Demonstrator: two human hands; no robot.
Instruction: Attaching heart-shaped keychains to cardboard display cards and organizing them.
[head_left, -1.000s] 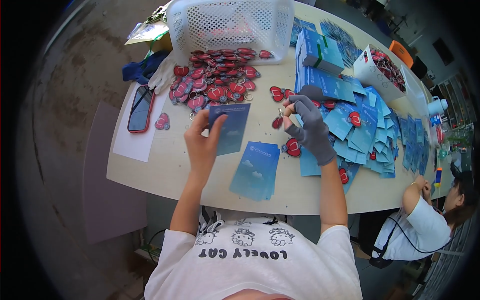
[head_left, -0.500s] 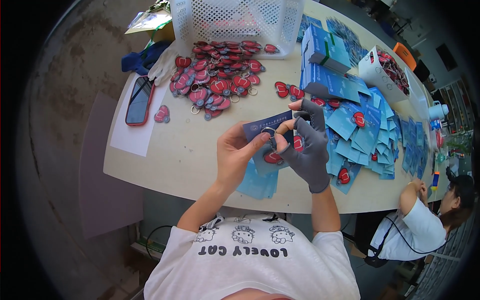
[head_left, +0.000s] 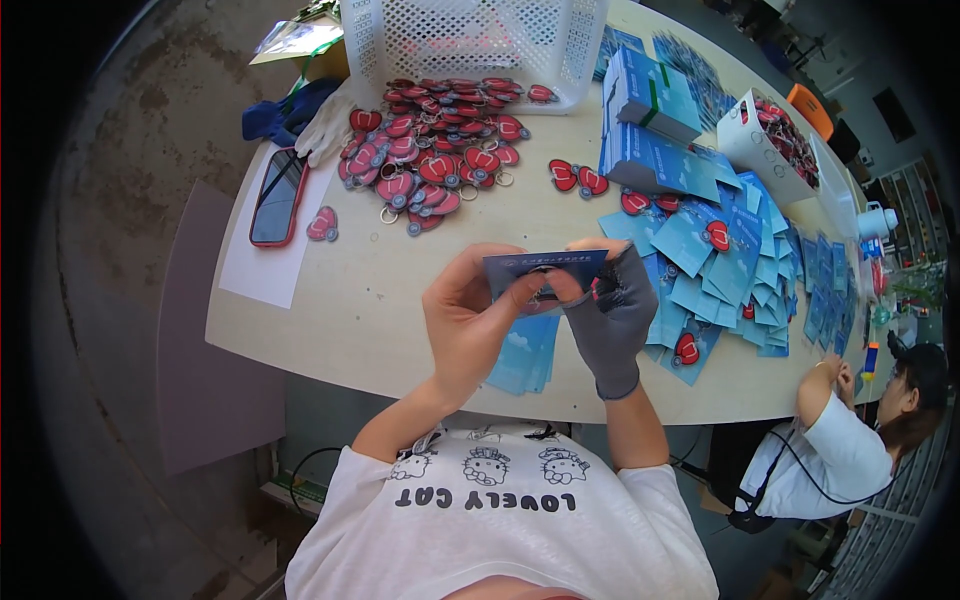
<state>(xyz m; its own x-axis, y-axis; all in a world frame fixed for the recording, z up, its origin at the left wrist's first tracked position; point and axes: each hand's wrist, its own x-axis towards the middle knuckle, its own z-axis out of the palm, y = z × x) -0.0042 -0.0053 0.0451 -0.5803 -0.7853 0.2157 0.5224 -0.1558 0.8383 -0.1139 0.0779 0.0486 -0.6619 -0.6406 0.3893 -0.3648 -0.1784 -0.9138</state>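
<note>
Between my two hands is a blue card [head_left: 512,266], held above the table near its front edge. My bare left hand [head_left: 468,308] grips its left side, fingers behind and thumb across the front. My right hand [head_left: 615,310], in a grey glove with bare fingertips, closes on its right side. Both thumbs press together at the card's middle, where part of a metal ring shows. A red keychain is mostly hidden behind the right thumb. Below my hands, light-blue cards [head_left: 523,360] lie on the table.
A heap of red keychains [head_left: 435,165] lies before a white perforated basket [head_left: 475,45]. To the right are scattered blue cards [head_left: 690,265], stacked cards [head_left: 650,150] and a white box [head_left: 768,150]. A phone [head_left: 279,198] lies at left. Another person [head_left: 820,450] sits at right.
My right hand has come down and closed on the card's right side. The card now sits level between both hands, and the keychain below it has become mostly hidden.
</note>
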